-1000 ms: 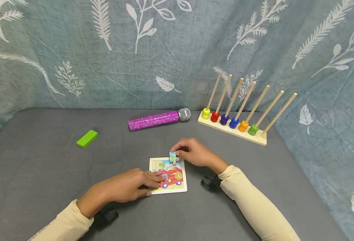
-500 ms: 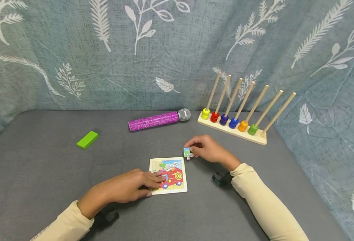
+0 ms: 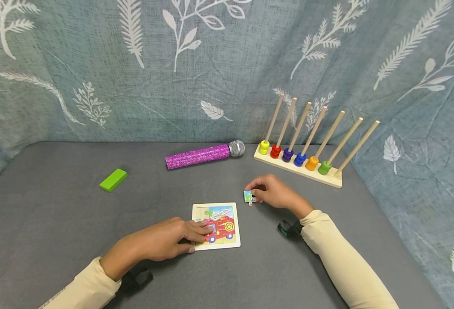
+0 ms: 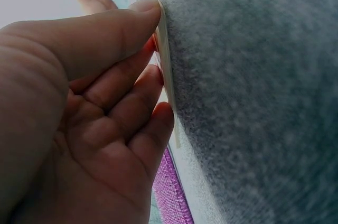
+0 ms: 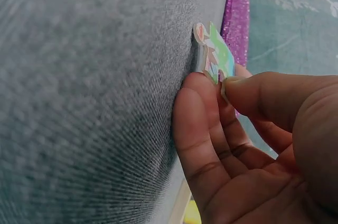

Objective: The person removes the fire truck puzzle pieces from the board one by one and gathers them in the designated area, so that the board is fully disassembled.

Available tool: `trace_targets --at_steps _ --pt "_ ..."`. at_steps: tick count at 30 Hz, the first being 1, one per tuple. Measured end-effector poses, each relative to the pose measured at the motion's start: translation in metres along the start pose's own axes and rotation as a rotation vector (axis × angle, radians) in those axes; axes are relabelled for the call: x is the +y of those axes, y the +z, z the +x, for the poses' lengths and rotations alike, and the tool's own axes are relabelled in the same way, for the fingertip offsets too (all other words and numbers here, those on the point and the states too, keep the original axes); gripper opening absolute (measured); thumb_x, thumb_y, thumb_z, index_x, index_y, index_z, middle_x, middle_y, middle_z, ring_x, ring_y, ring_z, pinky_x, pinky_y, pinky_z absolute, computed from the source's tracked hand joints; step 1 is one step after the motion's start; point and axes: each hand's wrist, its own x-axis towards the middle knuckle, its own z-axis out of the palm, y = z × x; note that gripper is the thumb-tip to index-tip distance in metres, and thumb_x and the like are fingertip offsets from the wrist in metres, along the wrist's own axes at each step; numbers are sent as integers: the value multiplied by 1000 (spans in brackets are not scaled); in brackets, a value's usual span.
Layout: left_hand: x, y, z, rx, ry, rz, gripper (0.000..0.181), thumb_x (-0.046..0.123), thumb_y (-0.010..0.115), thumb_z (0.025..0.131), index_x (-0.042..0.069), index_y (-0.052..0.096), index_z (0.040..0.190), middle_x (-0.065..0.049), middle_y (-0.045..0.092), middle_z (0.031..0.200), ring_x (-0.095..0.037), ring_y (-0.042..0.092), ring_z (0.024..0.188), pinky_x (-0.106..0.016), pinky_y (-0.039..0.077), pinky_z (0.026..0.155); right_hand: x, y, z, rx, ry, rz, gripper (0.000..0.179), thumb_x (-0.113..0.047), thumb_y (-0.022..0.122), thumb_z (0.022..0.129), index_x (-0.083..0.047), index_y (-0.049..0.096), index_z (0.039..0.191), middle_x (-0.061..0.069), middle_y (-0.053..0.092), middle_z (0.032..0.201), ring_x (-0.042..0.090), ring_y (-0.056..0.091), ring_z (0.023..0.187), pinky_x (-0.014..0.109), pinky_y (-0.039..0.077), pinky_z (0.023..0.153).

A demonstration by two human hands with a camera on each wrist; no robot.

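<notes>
In the head view, a wooden jigsaw puzzle with a red fire engine picture lies flat at the middle of the grey table. My left hand rests on its left part, fingers fairly straight over the picture, thumb at the lower left edge. That hand hides part of the picture. Right of the puzzle, my right hand pinches a small puzzle piece coloured green and light blue. The right wrist view shows the piece between thumb and fingertips, close over the table.
A purple glittery microphone lies behind the puzzle. A wooden stacking rack with upright pegs and coloured rings stands at the back right. Over on the left is a green block. A leaf-patterned curtain closes off the back.
The right hand has carried the puzzle piece from over the puzzle's upper right corner to the right, off the frame and down near the table. The left hand stays where it was.
</notes>
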Motion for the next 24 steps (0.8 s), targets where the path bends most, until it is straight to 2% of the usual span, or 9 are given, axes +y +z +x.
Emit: trace_targets --at_steps 10,18,24 --pt "0 0 0 8 2 6 35 2 67 89 6 67 124 -5 58 135 -26 54 124 -45 44 100 -1 -1 2 26 14 -101 21 2 55 93 1 72 105 3 65 79 11 57 63 28 47 57" --pt "0 0 0 -1 -7 1 35 2 67 90 6 67 125 -5 57 136 -26 53 125 -44 44 100 -3 -2 1 97 -3 -239 14 -2 62 91 -1 73 100 7 70 95 16 61 85 36 51 77" --pt "0 0 0 5 0 1 35 3 67 90 6 67 124 -5 57 135 -26 52 125 -43 44 100 -3 -5 2 76 -30 -253 12 -3 66 90 0 73 99 4 69 90 13 59 79 32 50 71"
